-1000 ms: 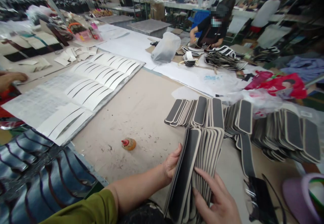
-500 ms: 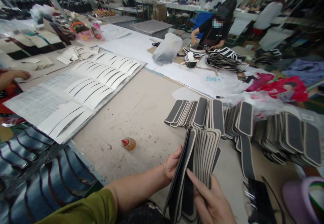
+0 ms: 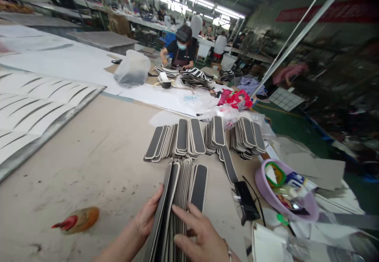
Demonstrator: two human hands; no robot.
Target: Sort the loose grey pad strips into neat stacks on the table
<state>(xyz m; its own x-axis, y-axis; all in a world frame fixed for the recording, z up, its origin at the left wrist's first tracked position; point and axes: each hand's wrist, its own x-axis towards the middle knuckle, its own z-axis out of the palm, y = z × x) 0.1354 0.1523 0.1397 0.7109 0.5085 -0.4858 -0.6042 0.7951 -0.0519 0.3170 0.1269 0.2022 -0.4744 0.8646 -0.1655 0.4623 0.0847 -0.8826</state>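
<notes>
A row of dark strips with pale edges point(image 3: 181, 191) stands fanned on the table in front of me. My left hand point(image 3: 149, 210) is pressed against the left side of this row, its fingers hidden behind the outermost strips. On the right, my right hand point(image 3: 198, 230) has its fingers spread and touches the strips from above. More stacks of the same strips point(image 3: 196, 136) lean in a line just beyond. A small bottle with a red tip point(image 3: 79, 219) lies left of my hands.
Black glasses and a case point(image 3: 247, 201) lie right of the strips, beside a purple basin point(image 3: 263, 183) of small items. Slit white sheets point(image 3: 44, 104) cover the left side. Across the table, a masked person point(image 3: 181, 51) handles pieces near a plastic bag point(image 3: 133, 68).
The view has swung to the right, bringing the whole basin into sight. The row of strips is more upright, and my right hand's fingers are more spread over it.
</notes>
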